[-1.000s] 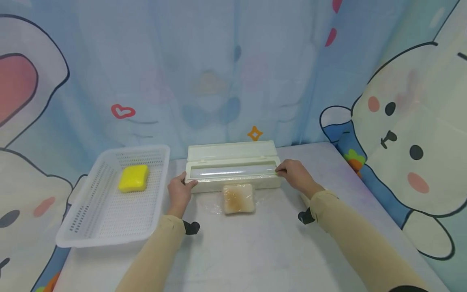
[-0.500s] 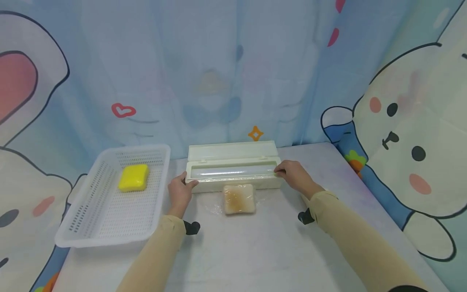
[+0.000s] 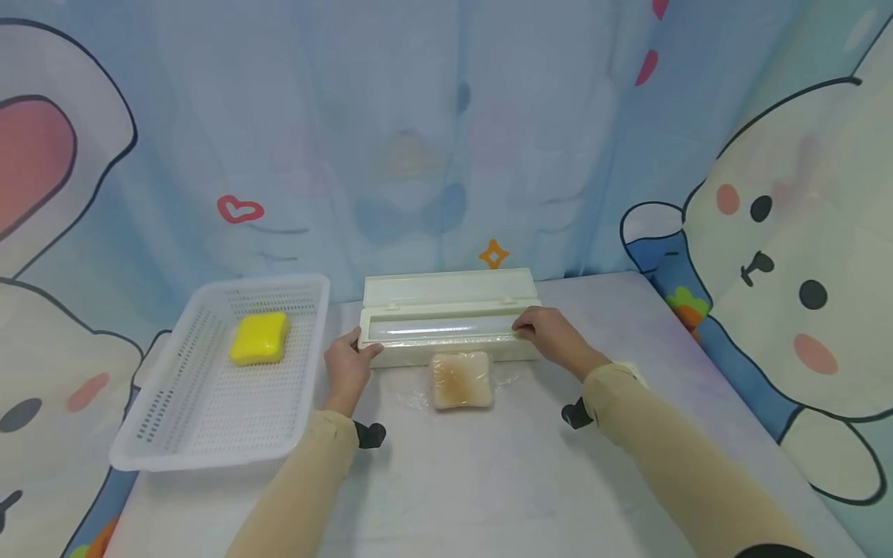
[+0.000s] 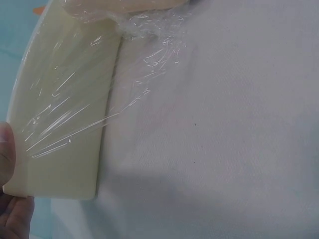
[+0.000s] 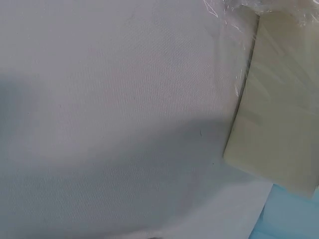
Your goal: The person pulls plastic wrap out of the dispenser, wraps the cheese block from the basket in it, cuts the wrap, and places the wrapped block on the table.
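Observation:
A cream cling film dispenser (image 3: pixel 453 354) stands at the back of the table, its lid (image 3: pixel 449 289) raised and a film roll (image 3: pixel 439 326) inside. My left hand (image 3: pixel 347 367) grips its left end, thumb in front, as the left wrist view also shows. At the front rim, toward the right end, my right hand (image 3: pixel 554 338) pinches a small green slider mostly hidden by the fingers. Clear cling film (image 4: pixel 65 107) drapes down the front face in creases. It reaches a film-wrapped bread slice (image 3: pixel 462 380) lying against the box's front.
On the left is a white perforated basket (image 3: pixel 216 465) with a yellow block (image 3: pixel 260 339) in it. A printed curtain (image 3: pixel 418 155) hangs right behind the table (image 3: pixel 488 480). Black wrist mounts (image 3: pixel 370 435) stick out from both sleeves.
My right hand has slid a little to the left along the dispenser's front rim. The left hand keeps its grip on the left end, and the bread stays put.

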A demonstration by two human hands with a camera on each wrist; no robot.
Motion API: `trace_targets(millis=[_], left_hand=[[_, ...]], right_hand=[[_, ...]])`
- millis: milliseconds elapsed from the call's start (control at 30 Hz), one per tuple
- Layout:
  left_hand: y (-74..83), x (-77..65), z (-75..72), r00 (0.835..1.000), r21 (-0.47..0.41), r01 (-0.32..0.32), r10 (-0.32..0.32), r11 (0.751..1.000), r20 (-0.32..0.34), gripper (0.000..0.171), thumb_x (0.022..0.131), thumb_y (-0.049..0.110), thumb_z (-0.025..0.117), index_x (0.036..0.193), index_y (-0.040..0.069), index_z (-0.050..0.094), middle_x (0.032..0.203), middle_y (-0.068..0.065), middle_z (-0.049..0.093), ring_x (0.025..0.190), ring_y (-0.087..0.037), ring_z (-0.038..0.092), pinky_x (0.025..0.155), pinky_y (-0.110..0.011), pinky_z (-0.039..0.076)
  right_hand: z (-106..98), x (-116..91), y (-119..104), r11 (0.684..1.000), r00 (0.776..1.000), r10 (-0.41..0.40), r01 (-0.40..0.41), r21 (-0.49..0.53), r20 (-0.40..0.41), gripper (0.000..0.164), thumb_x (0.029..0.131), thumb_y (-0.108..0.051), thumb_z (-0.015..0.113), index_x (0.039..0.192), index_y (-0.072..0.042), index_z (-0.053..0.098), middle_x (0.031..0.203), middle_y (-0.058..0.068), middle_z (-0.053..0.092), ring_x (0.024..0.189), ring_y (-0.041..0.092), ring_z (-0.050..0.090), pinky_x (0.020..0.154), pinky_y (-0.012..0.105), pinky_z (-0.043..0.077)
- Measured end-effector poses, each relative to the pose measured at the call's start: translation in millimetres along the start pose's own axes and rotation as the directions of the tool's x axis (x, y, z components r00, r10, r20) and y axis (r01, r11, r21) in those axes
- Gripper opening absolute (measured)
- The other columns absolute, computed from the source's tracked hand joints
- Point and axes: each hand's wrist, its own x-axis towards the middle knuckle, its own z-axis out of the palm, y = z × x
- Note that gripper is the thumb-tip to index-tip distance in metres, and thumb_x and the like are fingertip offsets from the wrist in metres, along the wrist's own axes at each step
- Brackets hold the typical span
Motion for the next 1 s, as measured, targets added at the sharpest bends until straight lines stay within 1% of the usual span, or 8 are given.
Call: trace_targets(millis=[233, 467, 633, 867, 1000], left_hand=[[-0.8, 0.3, -0.1, 1.0, 0.014, -0.01, 0.01, 1.0, -0.01, 0.067, 0.088, 0.012, 0.079, 0.145, -0.007, 0.048, 0.145, -0.024, 0.056, 0.135, -0.033, 0.057, 0.106, -0.042, 0.052], [-0.6, 0.4, 0.8, 1.0, 0.001, 0.0, 0.0, 1.0, -0.004, 0.068, 0.088, 0.011, 0.079, 0.145, -0.007, 0.047, 0.146, -0.024, 0.054, 0.136, -0.033, 0.056, 0.106, -0.041, 0.052], [-0.9, 1.7, 1.0, 1.0, -0.011, 0.012, -0.012, 1.0, -0.001, 0.069, 0.088, 0.012, 0.079, 0.146, -0.008, 0.047, 0.149, -0.024, 0.051, 0.138, -0.033, 0.053, 0.108, -0.041, 0.051], [-2.9, 3.5, 1.4, 1.0, -0.021, 0.012, -0.013, 1.0, -0.009, 0.069, 0.087, 0.011, 0.08, 0.145, -0.007, 0.048, 0.147, -0.024, 0.052, 0.136, -0.033, 0.055, 0.107, -0.04, 0.052], [-4.5, 4.5, 2.1, 1.0, -0.016, 0.009, -0.01, 1.0, -0.019, 0.069, 0.086, 0.012, 0.08, 0.145, -0.007, 0.049, 0.147, -0.024, 0.053, 0.136, -0.032, 0.055, 0.106, -0.039, 0.052]], right_hand=[[3, 2, -4, 1.0, 1.0, -0.024, 0.024, -0.006, -0.009, 0.014, 0.094, -0.001, 0.068, 0.105, 0.004, 0.075, 0.107, 0.019, 0.074, 0.102, 0.036, 0.069, 0.092, 0.049, 0.057], [8, 8, -11, 0.996, 0.996, -0.085, 0.085, 0.0, -0.026, 0.012, 0.093, -0.001, 0.07, 0.102, 0.005, 0.076, 0.104, 0.019, 0.076, 0.103, 0.037, 0.07, 0.092, 0.048, 0.058], [15, 17, -27, 0.995, 0.995, -0.101, 0.102, 0.01, -0.006, 0.013, 0.093, -0.003, 0.07, 0.103, 0.003, 0.076, 0.105, 0.018, 0.076, 0.104, 0.035, 0.07, 0.093, 0.047, 0.058], [27, 30, -49, 0.996, 0.996, -0.092, 0.092, 0.018, 0.016, 0.014, 0.095, -0.005, 0.069, 0.105, 0.001, 0.076, 0.108, 0.016, 0.076, 0.105, 0.033, 0.071, 0.095, 0.045, 0.058], [36, 38, -62, 0.994, 0.993, -0.112, 0.111, 0.021, 0.026, 0.015, 0.095, -0.007, 0.069, 0.106, 0.001, 0.076, 0.107, 0.015, 0.076, 0.105, 0.032, 0.071, 0.095, 0.044, 0.058]])
